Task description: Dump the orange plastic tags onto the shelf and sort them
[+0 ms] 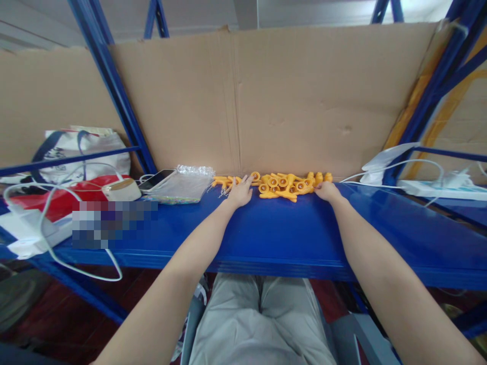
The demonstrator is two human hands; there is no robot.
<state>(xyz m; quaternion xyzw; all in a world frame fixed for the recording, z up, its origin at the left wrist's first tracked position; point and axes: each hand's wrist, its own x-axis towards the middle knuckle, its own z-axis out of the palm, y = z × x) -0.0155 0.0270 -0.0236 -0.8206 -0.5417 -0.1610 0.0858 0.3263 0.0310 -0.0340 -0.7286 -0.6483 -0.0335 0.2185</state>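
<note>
A heap of several small orange plastic toy figures (283, 185) lies on the blue shelf (289, 233) against a cardboard back wall. My left hand (240, 192) rests at the heap's left end, fingers stretched out over the figures and touching them. My right hand (327, 191) is at the heap's right end, fingers curled onto the rightmost orange pieces; what it grips is hidden. A few orange figures with small chains (224, 182) lie just left of my left hand.
A clear plastic bag (182, 183) and a phone (155, 179) lie left of the heap. Farther left are a white round case (122, 189), a red item, a tote bag (81, 152) and white cables. A white power strip (441, 189) sits at right. Blue rack uprights flank the shelf.
</note>
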